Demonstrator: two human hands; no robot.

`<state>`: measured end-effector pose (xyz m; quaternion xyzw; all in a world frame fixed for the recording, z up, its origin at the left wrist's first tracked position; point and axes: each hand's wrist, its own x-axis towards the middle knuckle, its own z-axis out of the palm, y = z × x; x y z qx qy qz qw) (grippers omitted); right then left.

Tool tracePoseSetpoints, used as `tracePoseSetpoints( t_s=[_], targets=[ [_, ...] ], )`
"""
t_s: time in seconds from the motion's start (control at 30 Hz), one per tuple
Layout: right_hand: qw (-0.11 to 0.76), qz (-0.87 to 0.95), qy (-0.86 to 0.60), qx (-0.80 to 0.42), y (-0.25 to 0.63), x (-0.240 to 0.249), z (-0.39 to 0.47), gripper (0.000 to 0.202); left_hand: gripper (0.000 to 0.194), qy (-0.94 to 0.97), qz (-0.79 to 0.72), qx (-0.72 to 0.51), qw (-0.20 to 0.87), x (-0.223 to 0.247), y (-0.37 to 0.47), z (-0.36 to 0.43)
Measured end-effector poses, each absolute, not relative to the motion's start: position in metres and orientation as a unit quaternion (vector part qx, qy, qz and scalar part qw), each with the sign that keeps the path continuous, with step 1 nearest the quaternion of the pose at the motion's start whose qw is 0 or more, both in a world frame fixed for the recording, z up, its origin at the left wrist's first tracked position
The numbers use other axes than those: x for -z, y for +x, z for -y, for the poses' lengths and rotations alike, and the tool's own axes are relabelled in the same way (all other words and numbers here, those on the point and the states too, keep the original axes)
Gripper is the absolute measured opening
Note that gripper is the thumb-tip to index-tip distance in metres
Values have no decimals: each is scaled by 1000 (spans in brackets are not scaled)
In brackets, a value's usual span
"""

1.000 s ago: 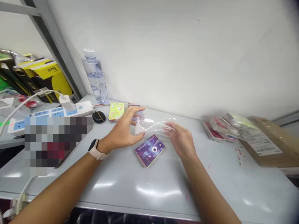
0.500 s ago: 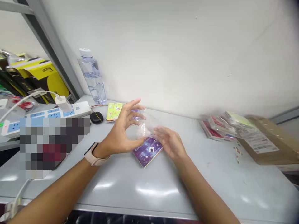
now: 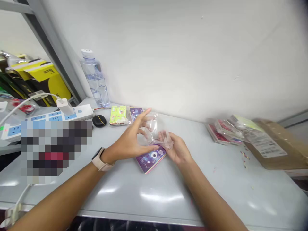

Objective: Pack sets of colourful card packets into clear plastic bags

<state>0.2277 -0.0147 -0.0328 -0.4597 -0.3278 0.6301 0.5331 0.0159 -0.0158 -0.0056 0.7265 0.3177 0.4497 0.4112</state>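
Note:
A crinkled clear plastic bag (image 3: 156,128) hangs between my two hands, above a purple pad (image 3: 151,158) with a planet-like print and coloured page edges. My right hand (image 3: 178,148) has its fingers curled round the bag's right side. My left hand (image 3: 132,138), with a pale-banded watch on the wrist, is at the bag's left side. Its thumb and fingers are spread wide, the fingertips showing against the film and the thumb stretched over the pad's upper edge. The pad lies on the grey table (image 3: 125,189), its far part covered by the hands and bag.
Behind my left hand lie a green wrapped pack (image 3: 118,115) and another purple pack (image 3: 135,113). A water bottle (image 3: 96,81), a black case (image 3: 99,121) and a power strip (image 3: 51,117) stand left. Wrapped packs (image 3: 222,131) and a cardboard box (image 3: 274,144) are right.
The bag has shifted slightly and its film now shows more upright between the hands. My left hand has moved a little right and down, uncovering the rear purple pack. The pad has slid slightly left.

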Motion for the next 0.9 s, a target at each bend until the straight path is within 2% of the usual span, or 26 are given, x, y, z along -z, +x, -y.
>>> tracePoseSetpoints(
  t_s=[0.07, 0.2, 0.27, 0.73, 0.9],
  targets=[
    [518, 292, -460, -659, 228, 33, 15, 24, 106, 733, -324, -441, 405, 9, 17, 15],
    [512, 268, -463, -672, 228, 33, 15, 19, 70, 736, -316, -432, 414, 11, 20, 15],
    [515, 262, -459, -675, 229, 34, 14, 18, 63, 731, -314, -434, 422, 9, 21, 15],
    [511, 242, -451, -691, 230, 33, 11, 14, 59, 684, -300, -523, 411, 4, 18, 12],
    [521, 207, -438, -703, 233, 23, 12, 23, 62, 668, -300, -553, 396, 3, 16, 10]
  ],
)
